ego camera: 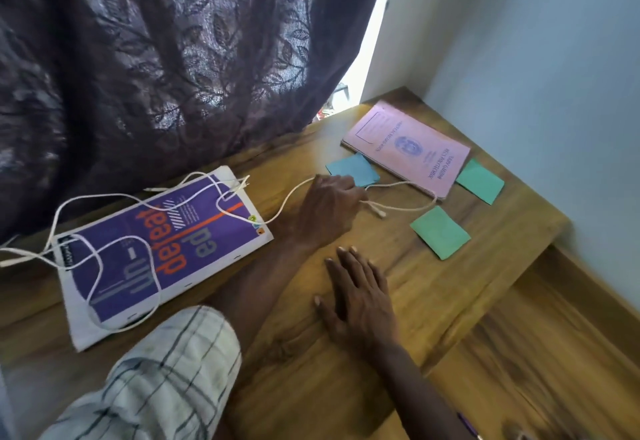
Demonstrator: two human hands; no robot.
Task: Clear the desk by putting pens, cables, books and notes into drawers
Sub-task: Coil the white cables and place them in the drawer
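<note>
The left hand (325, 207) curls its fingers round a thin white cable (378, 211). The cable loops leftward over a purple paperback book (166, 249) and rightward to a pink notebook (408, 148), running mostly left-to-right across the wooden desk (450, 301). The right hand (356, 297) lies flat nearby with its fingers straight.

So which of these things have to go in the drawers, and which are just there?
Going in the drawers: white cable, which the left hand is pinching; purple book; pink notebook; blue note; green note and another.

Just there: curtain; wall.
</note>
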